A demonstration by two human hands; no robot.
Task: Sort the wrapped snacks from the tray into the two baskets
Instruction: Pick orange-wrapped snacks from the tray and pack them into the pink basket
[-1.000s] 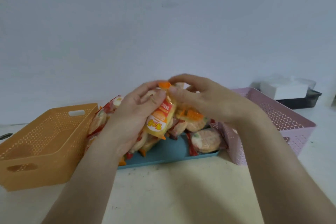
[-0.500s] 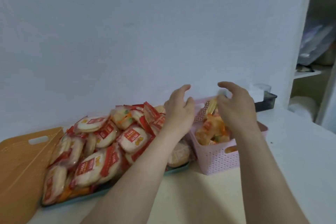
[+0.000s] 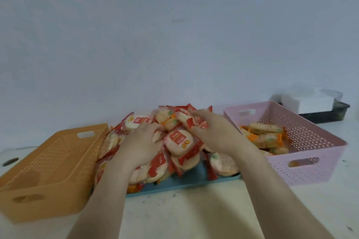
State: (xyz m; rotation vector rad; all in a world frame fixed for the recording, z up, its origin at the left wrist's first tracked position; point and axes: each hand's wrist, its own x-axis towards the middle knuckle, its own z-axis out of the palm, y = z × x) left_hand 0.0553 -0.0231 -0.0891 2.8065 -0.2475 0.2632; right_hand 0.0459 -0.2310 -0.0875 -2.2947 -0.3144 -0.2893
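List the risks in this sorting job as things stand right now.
The pile of red-wrapped snacks is heaped well above the blue tray; both hands, left hand and right hand, digging in could push packets over its rim. The orange basket looks empty, so red packets may stray into the pink basket.

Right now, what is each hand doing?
Left hand: palm down on the snack pile; grip cannot be told.
Right hand: fingers curled into the pile; whether it holds a packet cannot be told.

Orange basket, pink basket, blue tray
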